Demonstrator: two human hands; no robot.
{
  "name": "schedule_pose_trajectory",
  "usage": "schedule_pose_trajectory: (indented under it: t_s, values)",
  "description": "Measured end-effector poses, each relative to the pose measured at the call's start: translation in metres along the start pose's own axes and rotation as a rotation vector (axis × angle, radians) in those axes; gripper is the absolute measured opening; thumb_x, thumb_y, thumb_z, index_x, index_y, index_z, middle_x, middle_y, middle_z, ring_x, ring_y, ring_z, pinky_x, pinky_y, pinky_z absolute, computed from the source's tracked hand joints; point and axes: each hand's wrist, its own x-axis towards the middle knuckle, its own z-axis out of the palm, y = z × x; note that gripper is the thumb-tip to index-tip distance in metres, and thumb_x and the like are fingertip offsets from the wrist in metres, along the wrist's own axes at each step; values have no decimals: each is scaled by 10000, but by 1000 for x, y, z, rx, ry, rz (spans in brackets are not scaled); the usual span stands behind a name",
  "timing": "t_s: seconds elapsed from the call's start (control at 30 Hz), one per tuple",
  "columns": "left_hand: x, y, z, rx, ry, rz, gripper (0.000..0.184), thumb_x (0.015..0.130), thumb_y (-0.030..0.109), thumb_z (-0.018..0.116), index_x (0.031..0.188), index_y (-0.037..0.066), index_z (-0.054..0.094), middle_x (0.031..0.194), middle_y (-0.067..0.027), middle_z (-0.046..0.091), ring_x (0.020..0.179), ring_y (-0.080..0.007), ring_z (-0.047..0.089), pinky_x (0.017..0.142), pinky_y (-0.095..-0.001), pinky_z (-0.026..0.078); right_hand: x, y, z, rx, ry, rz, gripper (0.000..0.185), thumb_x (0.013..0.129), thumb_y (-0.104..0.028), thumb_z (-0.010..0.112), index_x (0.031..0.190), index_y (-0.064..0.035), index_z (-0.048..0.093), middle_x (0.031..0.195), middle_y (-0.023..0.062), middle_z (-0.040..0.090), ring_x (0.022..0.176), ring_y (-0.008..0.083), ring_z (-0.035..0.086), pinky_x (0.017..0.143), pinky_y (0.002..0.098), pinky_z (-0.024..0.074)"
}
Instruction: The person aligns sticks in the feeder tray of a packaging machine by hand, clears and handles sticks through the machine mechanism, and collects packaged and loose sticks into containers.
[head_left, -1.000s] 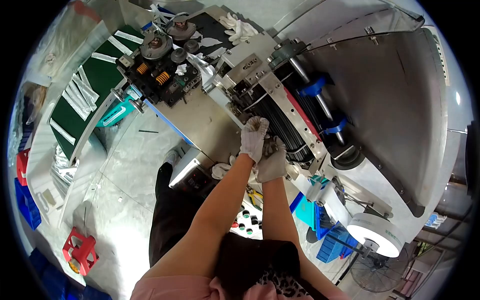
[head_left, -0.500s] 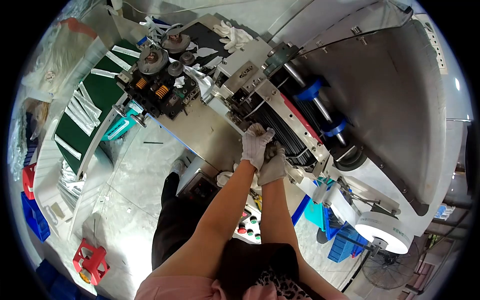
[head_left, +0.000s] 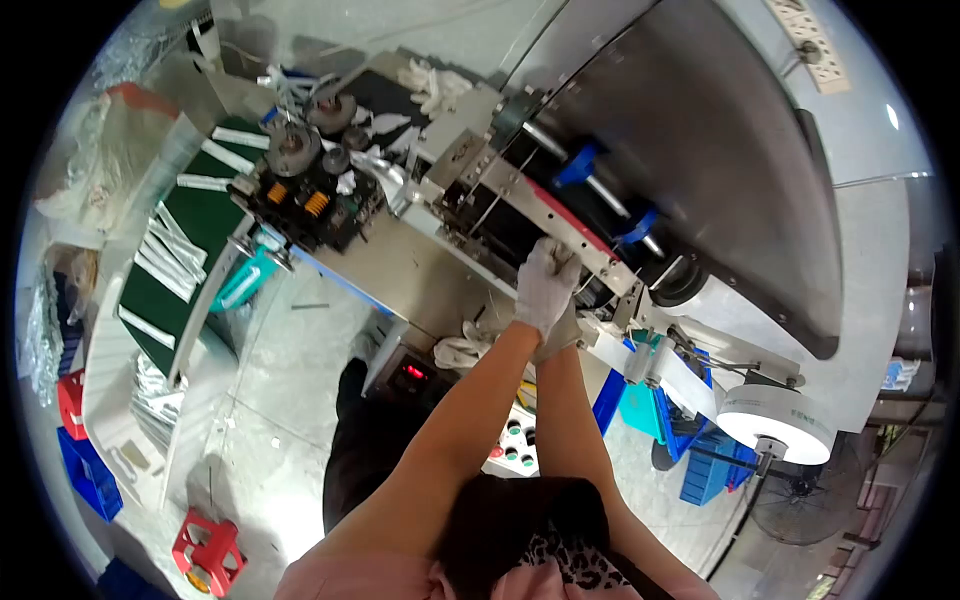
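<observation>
My left hand [head_left: 546, 285], in a white glove, reaches into the machine beside the metal bar with the red strip [head_left: 570, 220]. Its fingers bend at the bar's near edge; what they hold, if anything, is hidden. My right hand [head_left: 562, 335], gloved too, lies mostly behind and below the left, and its fingers are covered. Dark rollers [head_left: 508, 238] show left of the hands. Beyond the bar is a steel shaft with blue collars [head_left: 577, 165].
A green conveyor [head_left: 185, 225] with silvery packets is at the left. Black tooling with orange springs [head_left: 317, 204] stands upper left. A white roll [head_left: 775, 425] hangs at the right. Loose gloves [head_left: 460, 350] lie near my arms. A red stool [head_left: 209, 550] is on the floor.
The view has turned and shifted. My hands have moved along the rollers toward the bar with the red strip, and the left hand now covers more of the right.
</observation>
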Motion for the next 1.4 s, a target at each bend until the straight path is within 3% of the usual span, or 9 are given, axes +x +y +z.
schedule_pose_trajectory:
  t_s: [0.1,0.5,0.63,0.73,0.93,1.0,1.2,1.33,1.4]
  values:
    - [-19,-4,-7,-516,1,-152,188,811,157,612,810,-4,513,677,-84,587,627,-146,573,580,-287,483,-15,-6,1,-9,-67,43,228,903,-213,392,870,-60,558,821,89,592,697,197,562,624,312,492]
    - [15,-24,-72,353,-109,-529,664,850,573,400,946,-49,611,950,-256,609,969,-387,552,867,-368,423,4,-11,-18,353,-48,337,266,931,-256,337,723,-129,442,509,-30,340,391,72,268,329,213,172]
    - [25,-52,-65,1267,-837,-15,953,685,268,650,1397,4,75,1026,-120,625,983,-236,585,902,-320,364,8,-9,-16,326,4,318,249,932,-260,346,733,-141,438,508,-35,338,390,72,269,328,210,170]
    - [15,-85,-57,1162,-227,444,421,897,371,442,861,0,638,873,-161,652,789,-272,623,728,-326,488,5,-11,-15,237,78,289,252,929,-256,355,716,-150,436,507,-37,330,390,75,263,330,209,174]
    - [16,-95,-46,-147,25,81,244,828,219,602,774,-19,606,664,-98,636,482,-164,600,437,-270,451,-5,-11,1,121,211,211,300,909,-215,353,617,-157,390,482,-48,277,370,71,207,328,201,163]
    - [19,-87,-49,-452,-38,-590,241,787,186,595,988,52,584,819,-76,651,757,-244,630,672,-352,475,-3,-14,-9,281,83,284,320,939,-282,321,656,-149,391,509,-39,299,386,83,237,347,209,183]
    - [22,-54,-56,578,-24,-155,201,796,175,634,771,-24,631,624,-59,622,547,-152,617,495,-286,476,8,-6,-10,250,86,278,350,912,-299,348,598,-152,395,489,-38,335,391,85,279,357,232,241]
    - [29,-59,-62,556,7,-293,206,773,216,645,763,11,659,664,-97,646,614,-214,642,549,-320,492,-12,22,63,-38,242,192,332,893,-287,376,600,-151,448,524,-20,445,398,98,358,361,249,278]
    - [30,-77,-77,-304,10,-790,292,765,324,641,769,33,669,713,-108,660,679,-254,647,608,-355,499,-27,31,86,-214,355,133,321,881,-280,394,602,-151,484,548,-8,518,402,107,411,364,260,303]
